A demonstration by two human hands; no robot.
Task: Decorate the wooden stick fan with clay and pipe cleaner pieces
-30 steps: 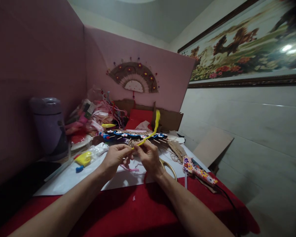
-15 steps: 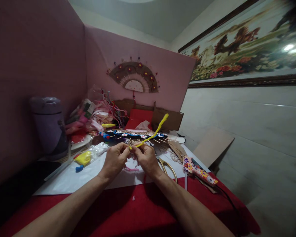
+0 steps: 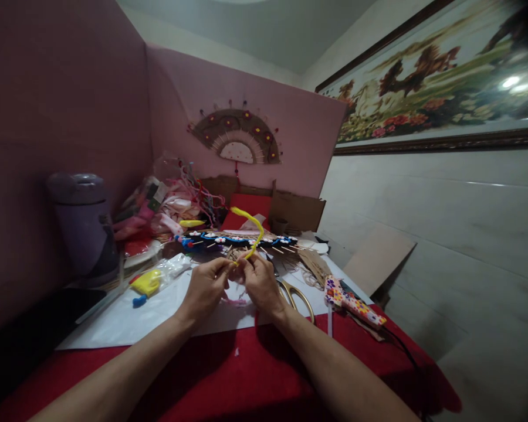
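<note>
A fuzzy yellow pipe cleaner (image 3: 259, 231) is pinched near its lower end by my left hand (image 3: 209, 287) and my right hand (image 3: 261, 284), whose fingertips almost meet. Its long free part rises from the right fingers and curves over to the left. Both hands are closed, and the small bit between the fingertips is partly hidden. Just beyond them lies a dark fan (image 3: 242, 240) trimmed with white flowers, a blue wavy line and thin sticks. A pink strand (image 3: 235, 302) lies on the white paper (image 3: 158, 316) below the hands.
Gold-handled scissors (image 3: 305, 302) and a flower-patterned glue gun (image 3: 352, 302) with its cord lie right. A purple bottle (image 3: 83, 228), bagged yellow clay (image 3: 146, 283) and a heap of pink craft supplies (image 3: 176, 202) are left. A finished fan (image 3: 237, 135) hangs on the pink panel behind.
The yellow pipe cleaner's free end has swung from upper right to upper left, now bent in a curve. Both hands keep their pinch in nearly the same place.
</note>
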